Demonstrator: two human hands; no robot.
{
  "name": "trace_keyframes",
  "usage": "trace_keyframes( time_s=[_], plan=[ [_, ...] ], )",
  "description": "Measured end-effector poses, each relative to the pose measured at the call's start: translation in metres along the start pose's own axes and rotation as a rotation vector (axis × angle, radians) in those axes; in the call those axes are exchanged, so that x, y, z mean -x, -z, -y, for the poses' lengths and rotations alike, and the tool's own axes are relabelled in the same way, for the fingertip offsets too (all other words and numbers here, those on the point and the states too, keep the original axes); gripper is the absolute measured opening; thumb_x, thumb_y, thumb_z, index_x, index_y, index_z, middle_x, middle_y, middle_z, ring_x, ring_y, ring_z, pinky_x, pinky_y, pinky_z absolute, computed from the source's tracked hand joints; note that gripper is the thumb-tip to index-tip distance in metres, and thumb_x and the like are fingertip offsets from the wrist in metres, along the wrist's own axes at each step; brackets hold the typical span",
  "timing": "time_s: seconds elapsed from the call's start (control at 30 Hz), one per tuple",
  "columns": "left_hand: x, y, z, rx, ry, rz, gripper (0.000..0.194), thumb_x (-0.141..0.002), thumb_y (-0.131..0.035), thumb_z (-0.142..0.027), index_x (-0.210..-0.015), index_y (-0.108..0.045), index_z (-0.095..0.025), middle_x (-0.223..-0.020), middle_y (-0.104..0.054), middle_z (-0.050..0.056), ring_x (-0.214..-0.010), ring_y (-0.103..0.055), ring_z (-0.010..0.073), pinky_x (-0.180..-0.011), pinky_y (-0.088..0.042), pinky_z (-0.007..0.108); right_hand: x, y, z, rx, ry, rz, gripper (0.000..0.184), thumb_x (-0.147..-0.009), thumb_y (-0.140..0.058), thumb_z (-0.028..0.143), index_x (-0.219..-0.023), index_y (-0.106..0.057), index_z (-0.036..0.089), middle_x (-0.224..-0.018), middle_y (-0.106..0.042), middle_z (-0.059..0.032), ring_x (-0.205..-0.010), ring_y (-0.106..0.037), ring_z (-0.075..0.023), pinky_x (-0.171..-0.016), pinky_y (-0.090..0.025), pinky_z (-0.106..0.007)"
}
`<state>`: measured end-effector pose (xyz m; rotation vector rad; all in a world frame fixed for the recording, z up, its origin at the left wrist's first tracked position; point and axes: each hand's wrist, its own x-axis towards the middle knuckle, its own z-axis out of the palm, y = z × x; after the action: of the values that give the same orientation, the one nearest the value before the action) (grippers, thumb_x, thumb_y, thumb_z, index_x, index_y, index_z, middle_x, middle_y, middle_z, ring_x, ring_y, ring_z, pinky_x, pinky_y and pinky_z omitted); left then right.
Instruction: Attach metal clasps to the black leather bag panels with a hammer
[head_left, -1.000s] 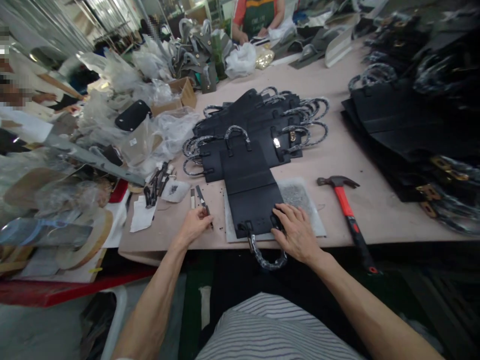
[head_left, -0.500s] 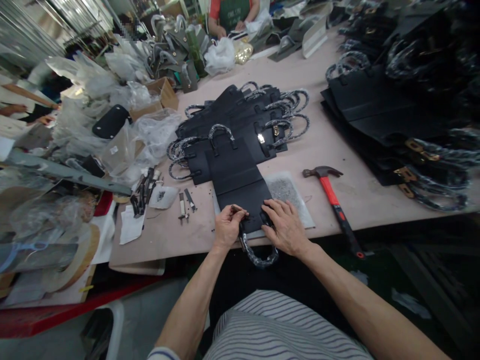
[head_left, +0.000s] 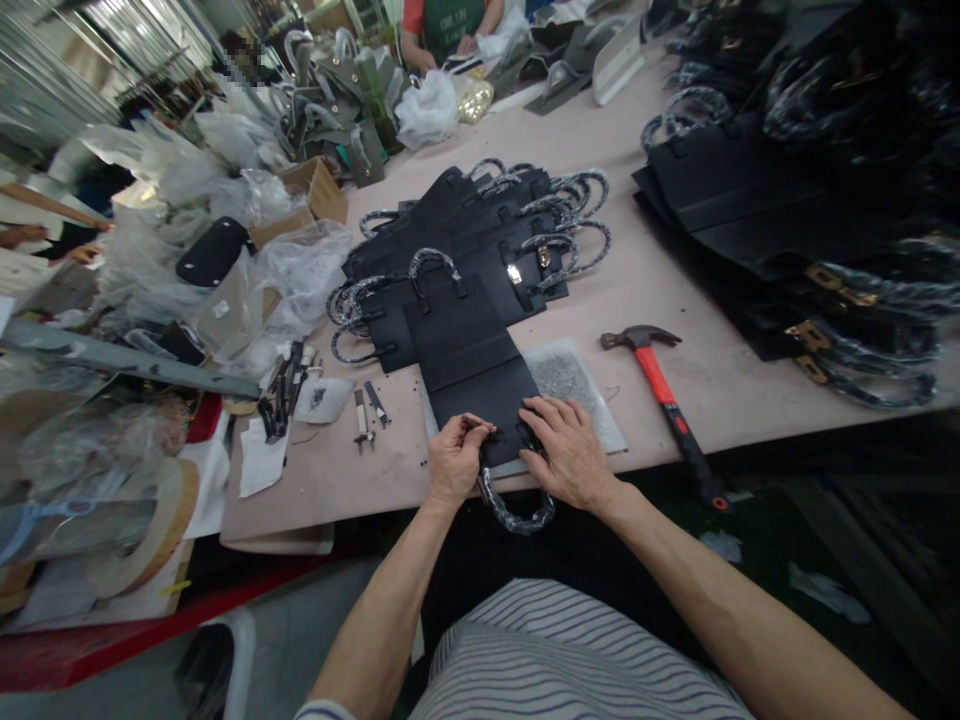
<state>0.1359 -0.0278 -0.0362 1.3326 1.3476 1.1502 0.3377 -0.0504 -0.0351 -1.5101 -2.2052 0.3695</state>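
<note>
A black bag panel [head_left: 480,365] with plastic-wrapped handles at both ends lies before me, its far end over a pile of similar panels. One wrapped handle [head_left: 519,518] hangs past the table's front edge. At the panel's near left corner my left hand [head_left: 457,460] is closed in a pinch at the handle's base; whatever sits between thumb and finger is too small to make out. My right hand [head_left: 564,452] lies on the near right corner, fingers spread and slightly bent over the other handle base. Beneath the panel is a pale speckled slab [head_left: 574,390].
A claw hammer [head_left: 660,385] with a red and black handle lies to the right. Stacked black panels [head_left: 742,215] fill the right side. Small hand tools [head_left: 364,415] and clear plastic bags [head_left: 300,260] are on the left. Across the table sits another person [head_left: 454,30].
The view has shifted slightly, so the table things appear a little further left. Both hands stay at the panel's near corners, with little visible motion.
</note>
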Motion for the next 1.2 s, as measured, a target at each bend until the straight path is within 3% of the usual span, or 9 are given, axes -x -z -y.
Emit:
trace_keyframes(
  time_s=[0.27,0.43,0.53,0.67,0.83,0.93,1.0,1.1,1.2],
  plan=[
    [0.008,-0.004,-0.001,-0.358,-0.378,0.017,0.011,-0.093,-0.056,-0.020,-0.093,-0.067,-0.019,-0.087,-0.075,0.004,-0.082,-0.072,0.0163,-0.079,-0.058,0.028,0.001,0.003,-0.004,-0.083,0.015,0.019,0.051,-0.091,-0.060,0.040,-0.137,-0.056,0.018,-0.150,-0.050,-0.0140,-0.140,-0.039,-0.0348,-0.119,-0.020,-0.058],
    [0.002,-0.003,-0.006,-0.377,-0.371,0.086,0.012,-0.093,-0.055,-0.016,-0.093,-0.066,-0.020,-0.085,-0.074,0.003,-0.079,-0.071,0.0149,-0.077,-0.055,0.025,-0.001,0.019,-0.030,-0.267,-0.004,-0.127,0.045,-0.096,-0.053,0.042,-0.131,-0.057,0.015,-0.139,-0.057,-0.0169,-0.130,-0.051,-0.0294,-0.111,-0.040,-0.048],
    [-0.002,-0.003,-0.010,-0.365,-0.314,0.121,0.011,-0.092,-0.056,-0.016,-0.088,-0.065,-0.020,-0.081,-0.072,0.001,-0.073,-0.068,0.0136,-0.073,-0.053,0.024,0.002,0.037,-0.058,-0.104,-0.195,-0.266,0.040,-0.094,-0.053,0.037,-0.123,-0.061,0.011,-0.126,-0.062,-0.0203,-0.122,-0.056,-0.0317,-0.107,-0.044,-0.048],
    [-0.002,-0.003,-0.013,-0.350,-0.306,0.140,0.012,-0.092,-0.055,-0.016,-0.087,-0.065,-0.020,-0.081,-0.071,0.001,-0.073,-0.067,0.0136,-0.072,-0.051,0.024,0.013,0.058,-0.094,0.221,-0.518,-0.108,0.044,-0.087,-0.056,0.034,-0.121,-0.061,0.005,-0.120,-0.060,-0.0278,-0.113,-0.057,-0.0410,-0.095,-0.047,-0.055],
    [-0.002,-0.002,-0.012,-0.350,-0.292,0.158,0.012,-0.092,-0.055,-0.015,-0.090,-0.065,-0.020,-0.082,-0.072,0.002,-0.076,-0.068,0.0146,-0.073,-0.052,0.025,0.008,0.077,-0.118,-0.127,-0.928,0.032,0.030,-0.079,-0.063,0.025,-0.107,-0.061,0.013,-0.094,-0.061,-0.0147,-0.088,-0.060,-0.0297,-0.079,-0.050,-0.046],
    [-0.002,-0.001,-0.009,-0.339,-0.295,0.182,0.013,-0.092,-0.054,-0.014,-0.091,-0.065,-0.021,-0.083,-0.073,0.002,-0.078,-0.070,0.0151,-0.074,-0.053,0.025,-0.006,0.088,-0.109,-0.573,-1.011,0.073,0.009,-0.076,-0.061,0.021,-0.082,-0.054,0.019,-0.072,-0.053,-0.0026,-0.062,-0.052,-0.0164,-0.059,-0.048,-0.032],
    [-0.002,0.000,-0.006,-0.331,-0.314,0.181,0.013,-0.093,-0.054,-0.014,-0.091,-0.065,-0.021,-0.083,-0.073,0.002,-0.078,-0.070,0.0152,-0.075,-0.053,0.025,-0.012,0.095,-0.091,-0.766,-0.996,0.102,0.010,-0.080,-0.055,0.023,-0.076,-0.045,0.022,-0.065,-0.046,0.0023,-0.051,-0.043,-0.0113,-0.049,-0.042,-0.026],
    [0.000,-0.001,0.000,-0.330,-0.350,0.168,0.013,-0.093,-0.055,-0.015,-0.093,-0.066,-0.021,-0.085,-0.074,0.002,-0.080,-0.071,0.0153,-0.077,-0.055,0.025,-0.012,0.107,-0.051,-0.848,-0.905,0.062,0.018,-0.091,-0.046,0.037,-0.080,-0.040,0.025,-0.061,-0.037,0.0074,-0.043,-0.032,-0.0093,-0.040,-0.031,-0.022],
    [0.001,-0.001,0.003,-0.339,-0.378,0.162,0.013,-0.093,-0.055,-0.015,-0.094,-0.066,-0.021,-0.086,-0.074,0.003,-0.080,-0.071,0.0154,-0.078,-0.056,0.026,-0.006,0.121,-0.011,-0.673,-0.597,-0.032,0.032,-0.096,-0.042,0.054,-0.082,-0.045,0.025,-0.059,-0.041,0.0063,-0.044,-0.039,-0.0114,-0.043,-0.030,-0.024]
  ],
)
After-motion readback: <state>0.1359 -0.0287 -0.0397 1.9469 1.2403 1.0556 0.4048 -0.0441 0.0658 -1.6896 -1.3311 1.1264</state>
